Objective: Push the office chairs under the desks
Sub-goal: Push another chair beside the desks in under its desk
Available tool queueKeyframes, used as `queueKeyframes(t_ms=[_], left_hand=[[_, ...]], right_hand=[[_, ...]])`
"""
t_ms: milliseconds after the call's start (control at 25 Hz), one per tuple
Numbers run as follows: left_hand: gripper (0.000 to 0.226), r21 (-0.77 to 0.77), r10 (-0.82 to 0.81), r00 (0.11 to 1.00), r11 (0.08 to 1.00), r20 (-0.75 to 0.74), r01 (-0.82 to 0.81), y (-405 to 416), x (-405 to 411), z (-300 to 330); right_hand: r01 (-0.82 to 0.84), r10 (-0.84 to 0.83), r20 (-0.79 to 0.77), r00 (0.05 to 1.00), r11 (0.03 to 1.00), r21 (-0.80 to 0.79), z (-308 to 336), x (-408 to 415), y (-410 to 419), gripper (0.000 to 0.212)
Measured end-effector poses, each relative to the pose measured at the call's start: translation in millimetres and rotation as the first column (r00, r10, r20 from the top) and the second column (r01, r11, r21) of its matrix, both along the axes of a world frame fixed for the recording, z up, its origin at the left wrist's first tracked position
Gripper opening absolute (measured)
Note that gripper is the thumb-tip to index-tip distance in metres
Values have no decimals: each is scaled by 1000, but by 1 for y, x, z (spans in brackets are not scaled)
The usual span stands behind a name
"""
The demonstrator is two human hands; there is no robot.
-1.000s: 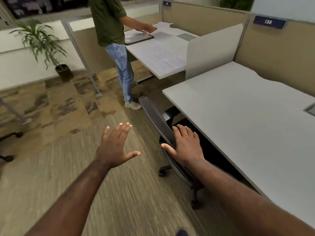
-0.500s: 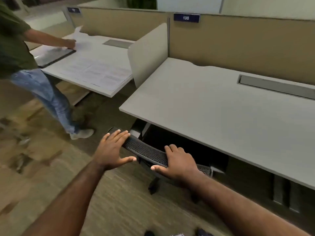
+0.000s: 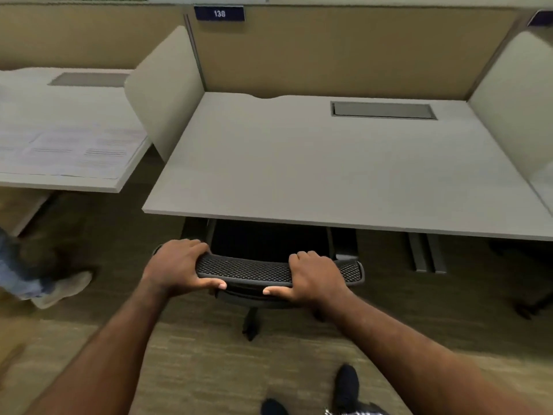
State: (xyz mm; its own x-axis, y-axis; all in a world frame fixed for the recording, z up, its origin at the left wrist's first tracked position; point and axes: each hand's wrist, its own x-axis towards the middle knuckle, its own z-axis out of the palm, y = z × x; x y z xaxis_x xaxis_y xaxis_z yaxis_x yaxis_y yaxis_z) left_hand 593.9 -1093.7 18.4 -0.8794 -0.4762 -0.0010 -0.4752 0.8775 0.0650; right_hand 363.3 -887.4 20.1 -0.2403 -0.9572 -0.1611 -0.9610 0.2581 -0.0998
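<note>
At the far left edge, a blurred trouser leg (image 3: 12, 265) and a light shoe (image 3: 61, 287) of another person are seen on the carpeted floor (image 3: 194, 369). Above them, a neighbouring counter (image 3: 98, 187) is covered with printed sheets (image 3: 68, 151). A pale divider panel (image 3: 167, 91) is set between that surface and the middle counter (image 3: 329, 175), which is marked by a blue number plate (image 3: 219, 13) on the tan partition behind.

The left hand (image 3: 176, 266) is clenched over the left end of the chair (image 3: 251, 269) backrest, with fingers curled over the mesh top edge and the thumb pressed along its near face. The right hand (image 3: 312, 280) is closed in the same grip on the backrest's right part. The chair's seat is tucked in shadow beneath the middle counter, while the backrest is held just outside the front edge; one caster leg is seen below.

A grey cable hatch (image 3: 383, 110) is recessed in the counter's far right part, and a second divider (image 3: 517, 115) is stood at the right.
</note>
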Motion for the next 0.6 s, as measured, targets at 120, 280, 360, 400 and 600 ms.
queueKeyframes(t_ms=[120, 280, 360, 400, 600], left_hand=[[82, -11, -27, 999, 1000, -25, 27, 0, -13, 3], [84, -24, -34, 999, 999, -40, 33, 9, -26, 6], [85, -29, -40, 998, 999, -46, 38, 16, -33, 4], [85, -35, -45, 998, 998, -52, 43, 19, -36, 3], [79, -52, -102, 993, 994, -53, 99, 30, -63, 2]], right_hand=[[35, -35, -3, 999, 999, -14, 2, -7, 7, 82], [58, -60, -28, 998, 997, -43, 1, -17, 22, 82], [68, -70, -42, 997, 996, -55, -1, -22, 30, 88], [72, -74, -47, 996, 996, -54, -2, -25, 34, 90], [95, -98, -52, 994, 994, -47, 1, -43, 54, 90]])
